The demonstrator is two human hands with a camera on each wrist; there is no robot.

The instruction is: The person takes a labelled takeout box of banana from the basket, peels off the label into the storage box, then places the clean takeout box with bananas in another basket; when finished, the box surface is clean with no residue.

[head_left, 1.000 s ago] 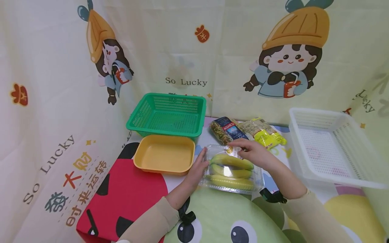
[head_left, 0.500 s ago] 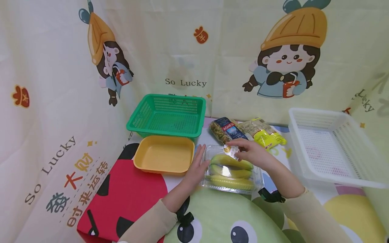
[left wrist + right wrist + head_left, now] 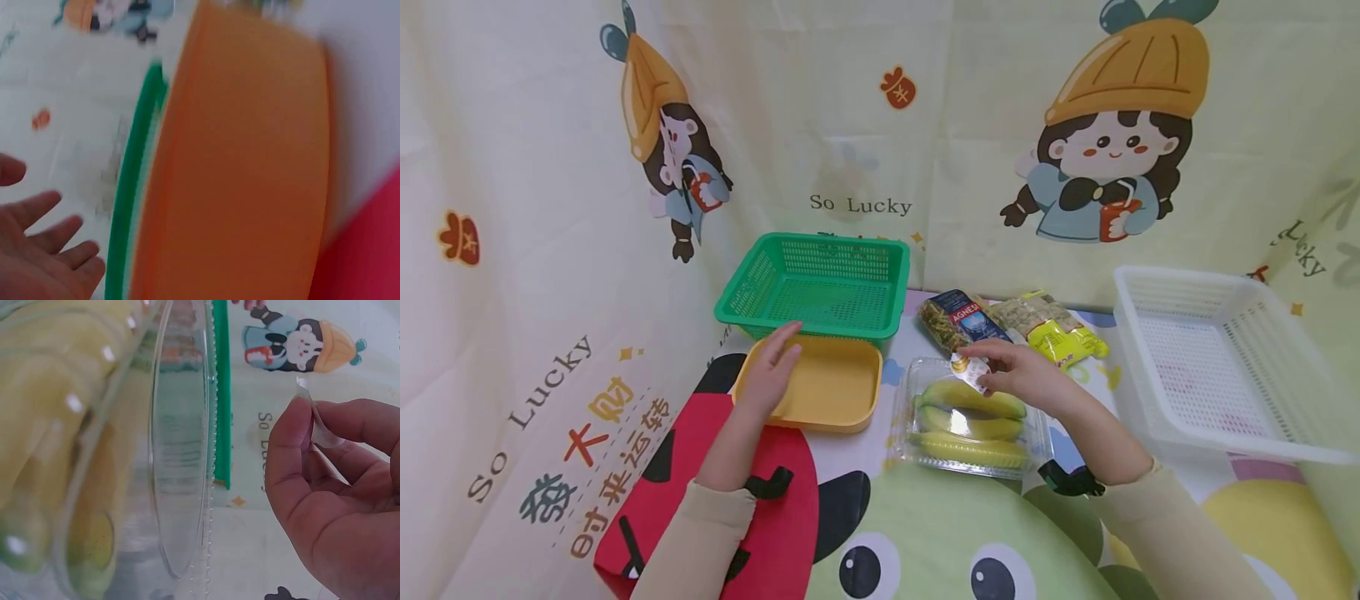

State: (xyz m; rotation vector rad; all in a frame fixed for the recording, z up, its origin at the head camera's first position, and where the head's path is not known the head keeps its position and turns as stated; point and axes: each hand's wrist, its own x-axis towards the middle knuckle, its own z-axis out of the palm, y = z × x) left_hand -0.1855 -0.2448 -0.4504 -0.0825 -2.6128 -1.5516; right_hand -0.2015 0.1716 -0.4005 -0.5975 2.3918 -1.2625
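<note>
A clear plastic box [image 3: 1037, 433] of yellow bananas [image 3: 973, 398] lies in the middle of the table. My right hand [image 3: 983, 365] hovers over the box's far edge and pinches a small peeled label [image 3: 964, 367] between thumb and fingers. The right wrist view shows the thin label [image 3: 317, 428] in the right hand [image 3: 312, 462], beside the box's lid [image 3: 181, 456]. My left hand [image 3: 775, 358] is open, its straight fingers over the near left rim of the yellow tray [image 3: 842, 392]. In the left wrist view the left hand [image 3: 44, 250] is spread beside the tray [image 3: 244, 162].
A green basket [image 3: 816, 287] stands behind the yellow tray, and a white basket [image 3: 1217, 358] sits at the right. Two bags, a blue pasta bag [image 3: 958, 321] and a yellow-green bag [image 3: 1052, 329], lie behind the banana box. Printed cloth walls surround the table.
My left hand left the banana box's left side and moved left to the yellow tray. My right hand stays over the box, holding the label slightly raised.
</note>
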